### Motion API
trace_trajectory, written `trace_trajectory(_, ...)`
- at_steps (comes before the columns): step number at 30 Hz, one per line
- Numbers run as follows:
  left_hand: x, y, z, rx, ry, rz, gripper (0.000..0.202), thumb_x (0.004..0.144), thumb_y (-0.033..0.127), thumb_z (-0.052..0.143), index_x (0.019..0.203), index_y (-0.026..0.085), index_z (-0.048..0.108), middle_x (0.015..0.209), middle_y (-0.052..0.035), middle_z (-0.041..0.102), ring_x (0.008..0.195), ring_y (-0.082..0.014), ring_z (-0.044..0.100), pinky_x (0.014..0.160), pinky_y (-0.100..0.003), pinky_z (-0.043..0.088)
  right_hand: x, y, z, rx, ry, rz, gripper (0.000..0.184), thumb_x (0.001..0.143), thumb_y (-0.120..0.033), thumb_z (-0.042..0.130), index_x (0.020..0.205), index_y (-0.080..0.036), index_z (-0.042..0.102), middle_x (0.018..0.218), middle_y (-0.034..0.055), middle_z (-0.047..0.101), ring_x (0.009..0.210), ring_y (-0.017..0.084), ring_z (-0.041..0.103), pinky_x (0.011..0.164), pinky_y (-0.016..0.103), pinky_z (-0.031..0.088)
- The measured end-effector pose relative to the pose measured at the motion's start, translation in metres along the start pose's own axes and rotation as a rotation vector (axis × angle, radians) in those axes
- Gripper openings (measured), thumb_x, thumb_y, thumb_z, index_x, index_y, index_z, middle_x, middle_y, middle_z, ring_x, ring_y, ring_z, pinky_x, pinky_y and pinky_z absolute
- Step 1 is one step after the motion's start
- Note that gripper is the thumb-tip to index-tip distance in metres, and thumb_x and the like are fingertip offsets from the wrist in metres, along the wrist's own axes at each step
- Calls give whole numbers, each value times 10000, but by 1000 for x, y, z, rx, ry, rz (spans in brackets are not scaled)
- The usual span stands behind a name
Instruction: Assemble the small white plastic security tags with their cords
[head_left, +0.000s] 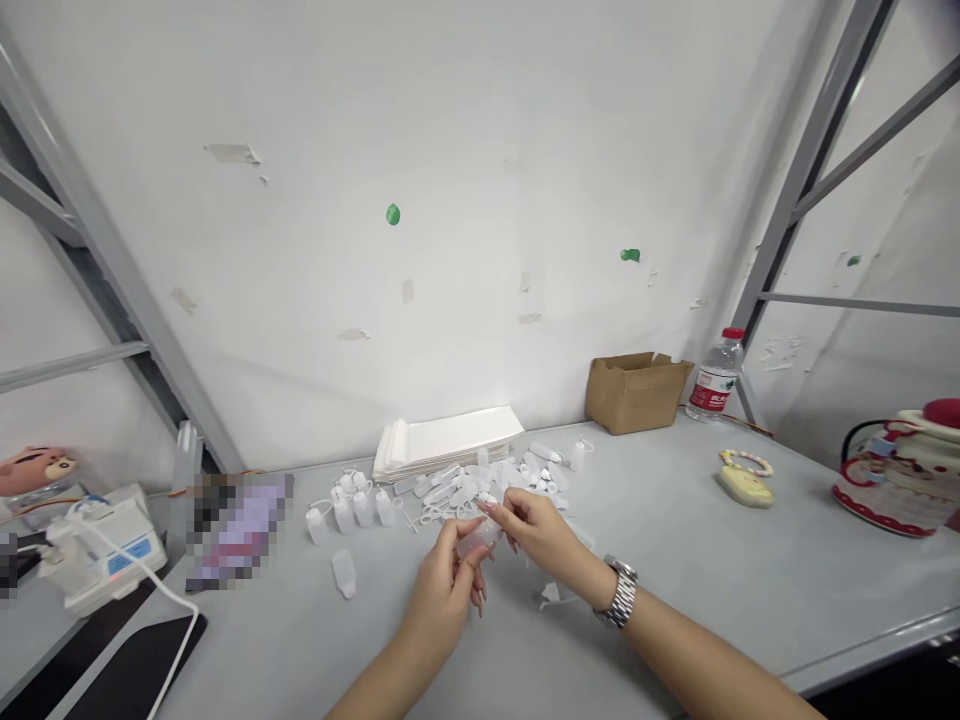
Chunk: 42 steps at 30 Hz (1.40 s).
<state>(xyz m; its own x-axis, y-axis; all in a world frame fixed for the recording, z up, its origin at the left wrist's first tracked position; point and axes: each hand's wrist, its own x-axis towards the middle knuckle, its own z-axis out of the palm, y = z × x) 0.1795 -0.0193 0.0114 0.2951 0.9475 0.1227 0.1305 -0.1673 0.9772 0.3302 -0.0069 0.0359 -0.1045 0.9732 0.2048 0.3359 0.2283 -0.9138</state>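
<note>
A small translucent squeeze bottle (478,538) is held in front of me, tilted. Wrapped round its body are the fingers of my left hand (448,575). The thumb and fingers of my right hand (531,528) close on its white cap (491,502), partly hidden by the fingertips. Just behind both hands lies a loose pile of clear plastic bottles and caps (461,488). To the left, several capped squeeze bottles (363,508) stand upright in a group, and an uncapped bottle (343,574) lies on its side. A loose white cap (551,594) rests below my right wrist.
White foam sheets (457,440) are stacked against the wall. At the right are a cardboard box (637,395), a water bottle (715,378), a beaded bracelet (746,462), a yellow case (745,488) and a patterned jug (900,475). A power strip (109,550) with cables sits left.
</note>
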Motion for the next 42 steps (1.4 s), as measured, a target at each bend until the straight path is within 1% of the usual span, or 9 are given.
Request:
trace_trajectory(3,1,-2,0,19,11,2,251,810,398,436,941,185,452,656,13,570,457,-102,498,476,-256,431,1,-2,-3,37,-18,-45,284,763,-469,547,724,-190,512,511,-64,446,484,98,437,500,234,357)
trace_trajectory(5,3,-4,-1,-1,23,-11,252,807,413,431,929,192,440,675,11,567,453,-102,492,450,-252,424,3,-2,-8,84,-89,-92,258,759,-427,573,865,-193,550,573,-48,494,532,110,489,540,248,397)
trace_trajectory(7,5,-4,-2,-37,29,-21,258,803,429,429,919,198,427,666,20,550,442,-100,481,420,-247,415,4,-1,-13,109,-170,-126,248,758,-390,588,907,-192,580,653,-18,551,604,123,533,603,269,429)
trace_trajectory(11,5,-2,-3,-81,10,-18,257,798,438,442,898,202,423,677,28,531,449,-93,473,417,-240,414,7,0,-19,145,-233,-107,228,762,-353,587,916,-185,603,692,-1,586,638,127,553,641,283,445)
trace_trajectory(22,3,-5,-6,-46,-54,-17,265,805,437,444,896,188,460,617,20,551,446,-105,481,429,-239,407,6,2,-18,48,-201,-127,211,733,-394,616,732,-184,601,649,-10,567,612,128,532,609,264,426)
trace_trajectory(26,1,-3,-7,26,-27,2,274,804,433,444,923,189,478,602,24,548,455,-112,487,466,-243,409,5,1,-16,12,-219,-83,251,774,-426,554,707,-184,544,604,-25,534,572,118,501,570,252,401)
trace_trajectory(32,1,-1,-6,72,-18,45,282,810,418,435,973,192,476,684,1,583,460,-107,494,488,-246,412,2,-2,-11,-150,-156,-101,337,837,-469,424,658,-188,480,559,-45,456,528,102,402,502,232,335)
trace_trajectory(38,3,-4,-3,32,-7,10,287,813,441,419,944,187,444,654,6,573,442,-104,486,444,-246,408,2,-3,-10,-57,-119,-150,231,820,-416,491,852,-198,559,646,-18,535,603,125,501,574,254,406)
trace_trajectory(42,4,-2,-3,-46,3,-23,310,803,469,416,948,195,421,682,14,560,428,-96,482,410,-240,403,3,-4,-15,-2,-153,-179,174,796,-354,549,873,-206,598,757,8,589,667,136,562,650,277,451)
